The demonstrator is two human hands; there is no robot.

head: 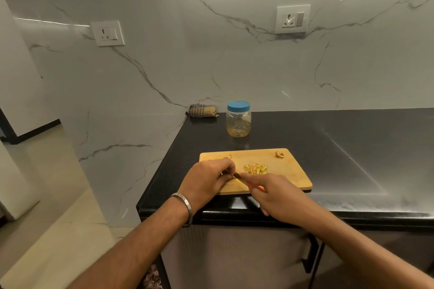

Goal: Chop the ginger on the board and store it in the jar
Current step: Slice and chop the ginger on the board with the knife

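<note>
A single wide-angle view looks from head height, forward and steeply down, over both forearms to the counter point(328, 148). It faces the marble wall point(211, 54), which fills the upper half and bends at the edges from the lens. The board point(293, 171) sits just below centre, near the camera, with the left hand point(209, 177) and right hand point(279, 197) over its near edge. The floor point(47, 218) shows at lower left, beside the counter's end. No second view shares the scene.

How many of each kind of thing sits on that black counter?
Clear plastic jar with blue lid: 1
Wooden chopping board: 1
Folded striped cloth: 1
Red-handled knife: 1
Pile of cut ginger strips: 1
Total: 5
</note>
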